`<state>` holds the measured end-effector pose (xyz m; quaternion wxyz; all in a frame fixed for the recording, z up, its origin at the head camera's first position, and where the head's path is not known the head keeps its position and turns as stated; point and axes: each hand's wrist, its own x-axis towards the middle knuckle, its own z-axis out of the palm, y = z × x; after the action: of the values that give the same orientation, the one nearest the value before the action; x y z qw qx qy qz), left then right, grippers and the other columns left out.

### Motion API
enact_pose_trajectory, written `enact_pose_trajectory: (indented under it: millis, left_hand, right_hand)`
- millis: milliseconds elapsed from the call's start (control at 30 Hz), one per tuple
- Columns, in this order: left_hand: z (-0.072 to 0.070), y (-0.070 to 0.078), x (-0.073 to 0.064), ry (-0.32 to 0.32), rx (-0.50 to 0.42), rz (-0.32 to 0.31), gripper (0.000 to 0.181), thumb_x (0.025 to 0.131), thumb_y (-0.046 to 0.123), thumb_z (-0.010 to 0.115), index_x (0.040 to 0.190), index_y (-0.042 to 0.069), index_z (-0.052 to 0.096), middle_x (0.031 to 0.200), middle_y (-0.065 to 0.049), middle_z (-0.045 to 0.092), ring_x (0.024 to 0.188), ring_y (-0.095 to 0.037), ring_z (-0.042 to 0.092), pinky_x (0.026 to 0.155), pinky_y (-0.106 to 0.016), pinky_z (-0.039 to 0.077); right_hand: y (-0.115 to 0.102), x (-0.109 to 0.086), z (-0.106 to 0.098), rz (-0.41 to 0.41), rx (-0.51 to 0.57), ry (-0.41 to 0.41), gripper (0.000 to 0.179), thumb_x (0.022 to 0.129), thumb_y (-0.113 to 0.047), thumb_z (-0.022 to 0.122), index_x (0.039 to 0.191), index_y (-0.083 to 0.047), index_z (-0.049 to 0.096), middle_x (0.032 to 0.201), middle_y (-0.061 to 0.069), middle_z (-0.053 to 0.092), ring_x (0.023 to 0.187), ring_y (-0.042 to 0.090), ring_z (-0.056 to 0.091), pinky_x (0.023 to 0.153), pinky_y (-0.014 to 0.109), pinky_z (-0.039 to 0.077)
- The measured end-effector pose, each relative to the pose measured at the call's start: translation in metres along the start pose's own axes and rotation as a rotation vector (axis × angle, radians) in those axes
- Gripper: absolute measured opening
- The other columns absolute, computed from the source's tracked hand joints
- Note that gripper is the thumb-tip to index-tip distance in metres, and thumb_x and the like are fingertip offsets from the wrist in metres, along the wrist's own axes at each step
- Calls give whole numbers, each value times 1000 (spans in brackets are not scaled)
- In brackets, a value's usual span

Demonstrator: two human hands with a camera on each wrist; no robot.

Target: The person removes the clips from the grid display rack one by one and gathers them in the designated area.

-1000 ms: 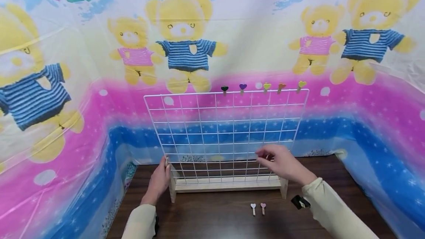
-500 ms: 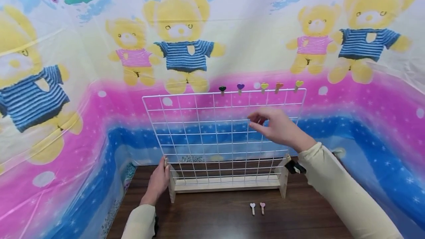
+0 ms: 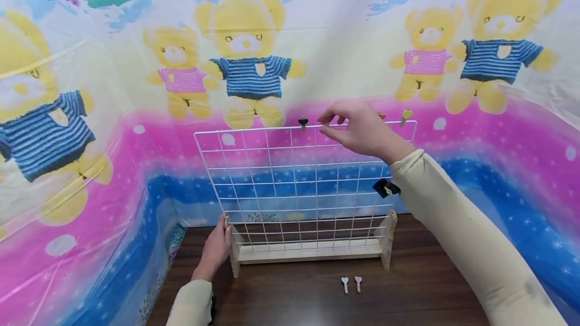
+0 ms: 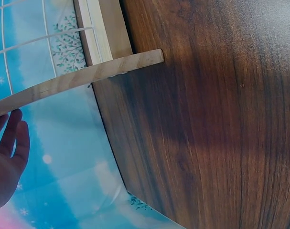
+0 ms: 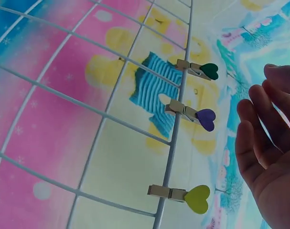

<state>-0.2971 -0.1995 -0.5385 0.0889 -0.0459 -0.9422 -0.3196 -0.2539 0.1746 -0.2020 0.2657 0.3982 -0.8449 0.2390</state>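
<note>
My left hand [image 3: 216, 248] grips the left upright of a wooden stand [image 3: 312, 253]; its fingertips [image 4: 16, 117] meet the outer side of the wood. The stand bears a white wire grid panel [image 3: 272, 182]. Along the grid's top bar sit heart clothespins: green [image 5: 209, 71], purple [image 5: 205, 119], yellow [image 5: 197, 199], orange [image 3: 382, 115] and another yellow one [image 3: 407, 114]. Near the purple clothespin, my right hand [image 3: 360, 127] hovers with fingers bent and nothing visible between them. In the right wrist view its fingers stay apart from the clothespins.
Two loose clothespins, a white heart [image 3: 345, 284] and a pink heart [image 3: 358, 284], lie on the dark wooden table [image 3: 290, 301] before the stand. A bear-print cloth [image 3: 349, 39] hangs behind and around the sides.
My right hand has risen from the grid's lower right part to the top bar, moving slightly left and now covering some clothespins. My left hand has stayed at the upright.
</note>
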Motion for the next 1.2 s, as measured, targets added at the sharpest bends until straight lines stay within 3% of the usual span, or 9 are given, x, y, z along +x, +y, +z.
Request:
enact_pose_trajectory:
  millis: [167,467,800,1200]
  left_hand:
    - [1,-1,-1,2,2,-7,46,104,20,37,146,8,23,117,-24,57,105,-39,57,83,-54,44]
    - [2,-2,-3,14,-18,17,48,103,19,39,147,6,24,116,-23,58,100,-37,59,77,-53,45]
    - [2,-2,-4,38,-17,23,48,102,18,41,146,4,27,120,-26,56,106,-40,56,82,-55,44]
    - [0,-1,-1,40,-22,47,48,103,19,40,146,3,27,122,-26,55,108,-41,56,85,-55,44]
  right_hand:
    - [1,17,3,-7,-41,-3,19,83,-14,74,100,-7,71,95,5,68,90,21,60,78,38,48]
    - [15,34,17,163,-56,-149,27,84,-16,74,109,-6,69,107,7,65,103,23,56,88,37,45]
    - [14,43,26,187,-94,-216,24,84,-18,73,107,-9,71,102,2,67,100,18,57,90,36,44]
    - [17,45,29,239,2,-243,15,88,-15,68,100,-8,73,90,0,69,86,14,62,80,30,49]
